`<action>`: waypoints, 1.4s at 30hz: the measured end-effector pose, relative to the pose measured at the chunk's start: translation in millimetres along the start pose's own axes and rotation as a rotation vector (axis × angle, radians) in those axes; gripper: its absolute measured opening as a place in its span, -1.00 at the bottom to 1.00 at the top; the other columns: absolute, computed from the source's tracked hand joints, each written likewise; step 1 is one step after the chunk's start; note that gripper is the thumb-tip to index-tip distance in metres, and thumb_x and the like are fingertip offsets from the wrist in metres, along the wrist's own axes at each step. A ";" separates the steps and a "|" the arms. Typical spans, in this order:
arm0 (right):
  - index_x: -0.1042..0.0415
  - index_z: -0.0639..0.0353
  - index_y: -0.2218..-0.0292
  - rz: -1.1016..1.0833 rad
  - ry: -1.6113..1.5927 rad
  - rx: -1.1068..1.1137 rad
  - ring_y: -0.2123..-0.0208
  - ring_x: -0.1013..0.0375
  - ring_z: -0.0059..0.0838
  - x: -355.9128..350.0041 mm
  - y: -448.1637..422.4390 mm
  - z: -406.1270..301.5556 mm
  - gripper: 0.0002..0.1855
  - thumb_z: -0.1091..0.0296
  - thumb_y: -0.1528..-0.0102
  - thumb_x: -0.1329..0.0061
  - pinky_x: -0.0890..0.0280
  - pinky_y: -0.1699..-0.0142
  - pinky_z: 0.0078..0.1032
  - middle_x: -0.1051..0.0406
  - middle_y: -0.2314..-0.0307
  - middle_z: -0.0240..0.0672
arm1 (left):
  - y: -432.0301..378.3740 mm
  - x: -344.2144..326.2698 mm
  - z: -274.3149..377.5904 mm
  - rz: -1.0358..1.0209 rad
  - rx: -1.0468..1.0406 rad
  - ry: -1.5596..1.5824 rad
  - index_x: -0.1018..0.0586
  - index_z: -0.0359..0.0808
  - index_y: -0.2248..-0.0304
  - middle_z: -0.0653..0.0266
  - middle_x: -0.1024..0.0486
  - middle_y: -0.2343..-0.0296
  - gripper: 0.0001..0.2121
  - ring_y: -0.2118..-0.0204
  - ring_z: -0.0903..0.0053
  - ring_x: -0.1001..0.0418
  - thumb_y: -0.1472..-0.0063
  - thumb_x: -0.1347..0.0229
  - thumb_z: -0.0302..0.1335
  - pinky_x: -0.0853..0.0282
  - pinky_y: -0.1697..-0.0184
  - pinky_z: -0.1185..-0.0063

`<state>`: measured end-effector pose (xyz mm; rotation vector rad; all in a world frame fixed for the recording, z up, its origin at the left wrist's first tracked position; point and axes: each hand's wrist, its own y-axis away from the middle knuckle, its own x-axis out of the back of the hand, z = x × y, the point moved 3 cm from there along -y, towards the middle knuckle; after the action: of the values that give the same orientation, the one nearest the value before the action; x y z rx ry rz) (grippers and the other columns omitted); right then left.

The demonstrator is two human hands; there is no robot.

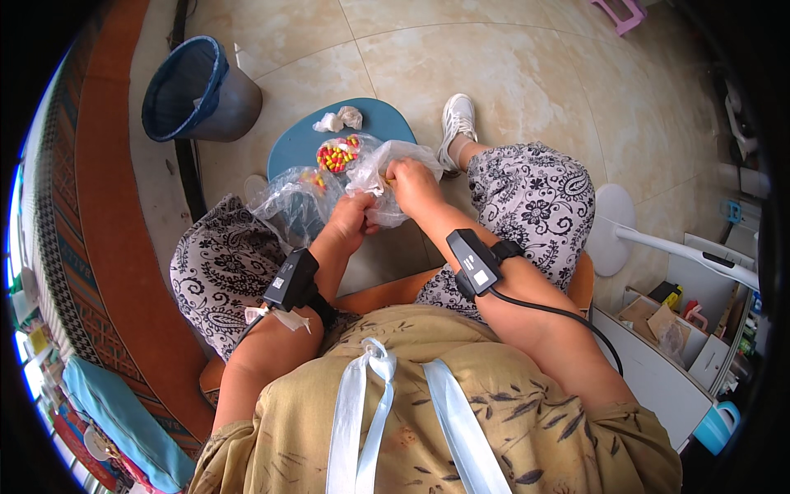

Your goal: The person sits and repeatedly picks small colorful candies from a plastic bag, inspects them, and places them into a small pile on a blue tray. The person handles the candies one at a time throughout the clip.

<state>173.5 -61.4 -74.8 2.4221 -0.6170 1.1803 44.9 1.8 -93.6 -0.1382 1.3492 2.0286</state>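
Observation:
My left hand grips the gathered edge of a clear plastic bag. Close beside it, my right hand is pinched at the same bag, its fingertips partly hidden in the folds; a bit of yellow shows by them. Red and yellow capsules lie in a round cluster inside clear plastic on a blue stool. Nearer to my left knee spreads another clear plastic bag, with a few more capsules seen through it. Two crumpled wads sit at the stool's far side.
A lined waste bin stands left of the stool on the tiled floor. My shoe is just right of the stool. A white round stand base and an open drawer are at right. Cables run from black devices on my forearms.

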 end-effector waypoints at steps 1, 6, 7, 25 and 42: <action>-0.39 0.22 0.50 -0.001 0.001 0.003 0.34 -0.37 -0.10 -0.6 0.0 -0.1 -0.94 0.51 0.12 0.10 -0.25 0.22 -0.28 -0.39 0.46 -0.11 | 0.3 -0.3 0.2 -0.004 -0.002 -0.004 -0.38 -0.21 0.39 0.40 -0.28 0.66 -0.88 0.71 0.61 -0.21 -0.01 0.09 -0.49 -0.04 0.72 0.65; -0.39 0.22 0.49 0.007 0.025 0.011 0.35 -0.36 -0.09 -0.3 -0.6 -1.0 -0.94 0.52 0.12 0.09 -0.26 0.22 -0.27 -0.38 0.47 -0.12 | 2.9 -0.9 3.5 0.024 -0.020 -0.015 -0.37 -0.19 0.41 0.40 -0.29 0.65 -0.90 0.70 0.61 -0.22 0.00 0.09 -0.49 -0.04 0.72 0.65; -0.39 0.22 0.49 0.027 0.026 0.013 0.35 -0.36 -0.09 1.6 -0.4 -1.0 -0.94 0.52 0.12 0.10 -0.26 0.23 -0.27 -0.38 0.47 -0.12 | 3.8 -1.7 3.9 0.018 -0.033 0.004 -0.36 -0.19 0.42 0.40 -0.29 0.65 -0.90 0.69 0.61 -0.22 0.00 0.08 -0.49 -0.04 0.72 0.65; -0.38 0.23 0.47 0.069 0.088 0.024 0.34 -0.36 -0.09 3.3 -2.2 -2.1 -0.92 0.53 0.11 0.13 -0.25 0.22 -0.26 -0.36 0.45 -0.10 | -0.3 -4.3 2.6 -0.071 0.049 -0.006 -0.30 -0.19 0.46 0.38 -0.25 0.69 -0.94 0.75 0.61 -0.17 -0.01 0.11 -0.53 0.00 0.75 0.64; -0.37 0.21 0.48 0.062 0.074 0.018 0.34 -0.36 -0.09 3.5 -1.3 -3.3 -0.93 0.54 0.12 0.11 -0.26 0.23 -0.26 -0.37 0.46 -0.12 | 3.8 -5.0 4.1 -0.027 0.041 0.012 -0.30 -0.18 0.49 0.37 -0.23 0.70 -0.91 0.77 0.60 -0.12 0.04 0.07 -0.56 -0.01 0.75 0.61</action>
<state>174.0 -59.4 -70.3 2.3777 -0.6659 1.2993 47.6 2.1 -86.6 -0.1496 1.3883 1.9788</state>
